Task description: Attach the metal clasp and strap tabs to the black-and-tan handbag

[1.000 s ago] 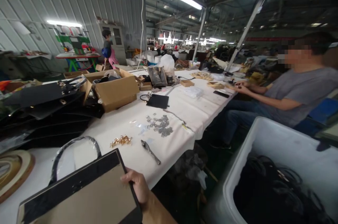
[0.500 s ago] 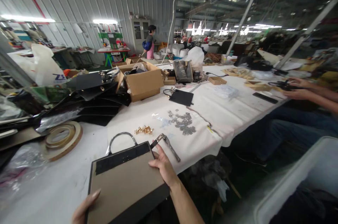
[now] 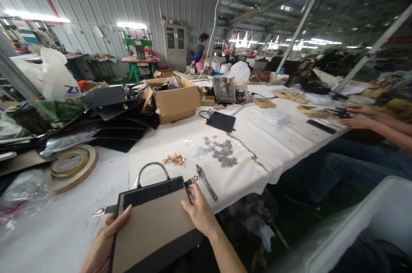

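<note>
Between my two hands is a handbag panel [image 3: 154, 217], beige-grey in the middle with black edges, a wrapped loop handle at its top and a strap with a metal buckle on each side. My left hand [image 3: 111, 232] grips its left edge, thumb on the face. My right hand [image 3: 198, 208] holds the upper right corner beside the right buckle strap [image 3: 193, 180]. The left buckle strap [image 3: 104, 210] sticks out past my left hand. Just beyond the panel lie pliers [image 3: 207, 183], a heap of gold metal fittings [image 3: 174, 159] and many small grey metal plates [image 3: 223, 153].
Rolls of tape [image 3: 72, 165] and a stack of black pieces [image 3: 125, 129] lie at the left. Farther back are a cardboard box [image 3: 178, 103] and a black bag panel [image 3: 220, 121]. At the right, a co-worker's hands [image 3: 360, 116] work over the white table [image 3: 257, 135].
My left hand has moved up along the panel's left edge, and the left buckle strap now shows. The panel has shifted slightly right. My right hand keeps its hold.
</note>
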`<state>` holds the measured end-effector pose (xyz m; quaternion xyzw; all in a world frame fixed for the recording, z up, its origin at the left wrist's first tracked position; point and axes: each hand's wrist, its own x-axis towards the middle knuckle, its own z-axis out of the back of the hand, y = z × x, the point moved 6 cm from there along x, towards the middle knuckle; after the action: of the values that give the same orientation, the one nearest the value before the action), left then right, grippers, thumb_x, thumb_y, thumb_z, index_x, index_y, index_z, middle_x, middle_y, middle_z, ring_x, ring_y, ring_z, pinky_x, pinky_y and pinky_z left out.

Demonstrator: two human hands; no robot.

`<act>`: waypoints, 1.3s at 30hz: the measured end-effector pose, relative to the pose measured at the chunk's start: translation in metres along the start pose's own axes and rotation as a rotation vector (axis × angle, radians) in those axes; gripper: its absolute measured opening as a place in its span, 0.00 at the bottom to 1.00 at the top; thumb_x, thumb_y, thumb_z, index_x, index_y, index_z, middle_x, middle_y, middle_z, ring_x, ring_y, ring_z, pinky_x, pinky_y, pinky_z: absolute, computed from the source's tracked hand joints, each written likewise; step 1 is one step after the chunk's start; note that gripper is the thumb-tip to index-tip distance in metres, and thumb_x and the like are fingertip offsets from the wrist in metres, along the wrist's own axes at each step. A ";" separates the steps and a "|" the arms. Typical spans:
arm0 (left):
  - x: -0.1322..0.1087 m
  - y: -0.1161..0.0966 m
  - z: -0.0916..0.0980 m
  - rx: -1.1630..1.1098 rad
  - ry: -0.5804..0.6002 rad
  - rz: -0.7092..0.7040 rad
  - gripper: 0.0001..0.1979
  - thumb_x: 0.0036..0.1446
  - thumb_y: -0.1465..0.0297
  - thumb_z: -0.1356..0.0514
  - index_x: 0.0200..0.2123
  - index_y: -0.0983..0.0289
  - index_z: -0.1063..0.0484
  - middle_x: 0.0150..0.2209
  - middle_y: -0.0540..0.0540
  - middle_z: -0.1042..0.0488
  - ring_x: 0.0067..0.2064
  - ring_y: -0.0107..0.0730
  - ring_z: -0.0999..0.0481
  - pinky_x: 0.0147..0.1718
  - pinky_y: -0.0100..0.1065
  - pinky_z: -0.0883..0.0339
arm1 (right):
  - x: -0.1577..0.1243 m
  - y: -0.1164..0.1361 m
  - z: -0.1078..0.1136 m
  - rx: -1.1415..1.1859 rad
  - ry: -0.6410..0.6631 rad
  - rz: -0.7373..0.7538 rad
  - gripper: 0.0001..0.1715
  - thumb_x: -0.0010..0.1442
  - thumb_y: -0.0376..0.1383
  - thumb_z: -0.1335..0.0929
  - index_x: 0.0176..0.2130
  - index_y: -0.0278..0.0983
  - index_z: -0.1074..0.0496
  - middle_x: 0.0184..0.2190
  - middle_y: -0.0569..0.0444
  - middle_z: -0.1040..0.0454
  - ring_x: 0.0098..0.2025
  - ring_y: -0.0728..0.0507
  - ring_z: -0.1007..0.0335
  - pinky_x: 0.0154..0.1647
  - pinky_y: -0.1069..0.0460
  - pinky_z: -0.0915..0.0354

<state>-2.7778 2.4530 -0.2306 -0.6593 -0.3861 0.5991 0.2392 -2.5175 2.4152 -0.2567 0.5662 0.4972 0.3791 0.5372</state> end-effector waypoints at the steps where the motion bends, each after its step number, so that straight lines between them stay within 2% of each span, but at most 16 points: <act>1: 0.004 -0.001 0.000 0.020 -0.005 -0.003 0.28 0.46 0.59 0.26 0.48 0.64 0.26 0.26 0.55 0.19 0.23 0.45 0.19 0.22 0.40 0.23 | 0.000 -0.001 0.000 -0.014 -0.006 -0.002 0.28 0.58 0.42 0.27 0.57 0.43 0.32 0.56 0.48 0.24 0.60 0.36 0.27 0.58 0.42 0.28; 4: 0.018 -0.007 0.005 0.171 -0.030 -0.080 0.27 0.49 0.54 0.28 0.46 0.66 0.24 0.26 0.58 0.18 0.25 0.48 0.18 0.23 0.40 0.24 | -0.001 -0.003 -0.001 -0.081 -0.024 -0.007 0.29 0.58 0.42 0.26 0.58 0.42 0.32 0.57 0.46 0.25 0.57 0.35 0.25 0.57 0.41 0.26; 8: 0.032 -0.026 0.019 0.537 -0.161 -0.344 0.31 0.48 0.48 0.32 0.47 0.65 0.22 0.38 0.62 0.15 0.42 0.58 0.15 0.36 0.46 0.21 | -0.004 0.001 0.006 -0.176 -0.057 0.056 0.34 0.61 0.43 0.27 0.63 0.40 0.35 0.62 0.41 0.29 0.51 0.37 0.22 0.56 0.40 0.24; 11: 0.037 -0.033 0.023 0.734 -0.217 -0.486 0.32 0.48 0.45 0.35 0.46 0.63 0.21 0.42 0.63 0.15 0.49 0.63 0.18 0.46 0.51 0.24 | -0.005 0.013 0.023 -0.266 -0.113 0.152 0.37 0.62 0.44 0.28 0.66 0.40 0.36 0.62 0.39 0.30 0.50 0.38 0.23 0.51 0.41 0.21; 13: 0.038 -0.032 0.024 0.801 -0.235 -0.517 0.32 0.49 0.44 0.38 0.47 0.63 0.22 0.43 0.64 0.16 0.50 0.63 0.19 0.49 0.53 0.26 | -0.004 0.022 0.040 -0.345 -0.156 0.201 0.33 0.64 0.45 0.30 0.64 0.39 0.34 0.60 0.40 0.28 0.51 0.38 0.23 0.50 0.42 0.22; 16: 0.040 -0.026 0.024 0.881 -0.251 -0.527 0.33 0.52 0.43 0.41 0.48 0.63 0.23 0.45 0.65 0.17 0.51 0.63 0.20 0.50 0.53 0.28 | 0.005 0.034 0.078 -0.426 -0.265 0.239 0.27 0.66 0.47 0.32 0.60 0.38 0.30 0.58 0.40 0.26 0.51 0.38 0.23 0.53 0.43 0.24; 22: 0.041 -0.023 0.022 0.898 -0.266 -0.541 0.35 0.53 0.42 0.44 0.49 0.64 0.24 0.44 0.66 0.17 0.49 0.62 0.19 0.47 0.52 0.27 | 0.036 0.046 0.188 -0.650 -0.589 0.248 0.26 0.64 0.51 0.35 0.51 0.36 0.24 0.49 0.42 0.20 0.48 0.37 0.22 0.52 0.43 0.27; 25: 0.039 -0.023 0.022 0.897 -0.292 -0.555 0.34 0.52 0.43 0.44 0.49 0.63 0.24 0.44 0.66 0.17 0.50 0.63 0.19 0.48 0.52 0.27 | 0.049 0.050 0.229 -0.810 -0.665 0.237 0.27 0.62 0.49 0.36 0.49 0.35 0.23 0.49 0.40 0.20 0.46 0.36 0.23 0.55 0.41 0.30; 27: 0.039 -0.022 0.023 0.897 -0.298 -0.555 0.33 0.53 0.43 0.43 0.49 0.63 0.24 0.45 0.66 0.17 0.51 0.64 0.19 0.49 0.52 0.27 | 0.055 0.048 0.246 -0.851 -0.677 0.214 0.27 0.60 0.48 0.36 0.48 0.33 0.22 0.47 0.38 0.20 0.44 0.35 0.23 0.54 0.40 0.30; 30: 0.040 -0.018 0.025 0.878 -0.297 -0.540 0.33 0.53 0.43 0.43 0.51 0.62 0.24 0.44 0.65 0.17 0.51 0.64 0.20 0.49 0.52 0.26 | 0.061 0.042 0.256 -0.911 -0.666 0.190 0.27 0.57 0.48 0.33 0.45 0.33 0.20 0.44 0.38 0.20 0.43 0.35 0.24 0.53 0.40 0.30; 35: 0.041 -0.015 0.025 0.834 -0.317 -0.560 0.33 0.53 0.45 0.41 0.51 0.63 0.25 0.45 0.65 0.17 0.52 0.62 0.19 0.51 0.51 0.27 | 0.069 0.038 0.254 -0.966 -0.643 0.182 0.23 0.51 0.47 0.30 0.41 0.35 0.17 0.42 0.41 0.19 0.42 0.37 0.26 0.54 0.43 0.31; 39: 0.033 -0.010 0.023 0.703 -0.293 -0.626 0.30 0.55 0.48 0.39 0.52 0.65 0.27 0.47 0.65 0.18 0.51 0.56 0.18 0.53 0.50 0.27 | 0.073 0.037 0.261 -0.931 -0.597 0.129 0.20 0.45 0.48 0.30 0.32 0.38 0.19 0.34 0.42 0.19 0.38 0.35 0.28 0.48 0.39 0.32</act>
<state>-2.8032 2.4822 -0.2466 -0.3001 -0.3696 0.6789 0.5590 -2.2442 2.4280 -0.2633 0.3813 0.0680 0.4139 0.8239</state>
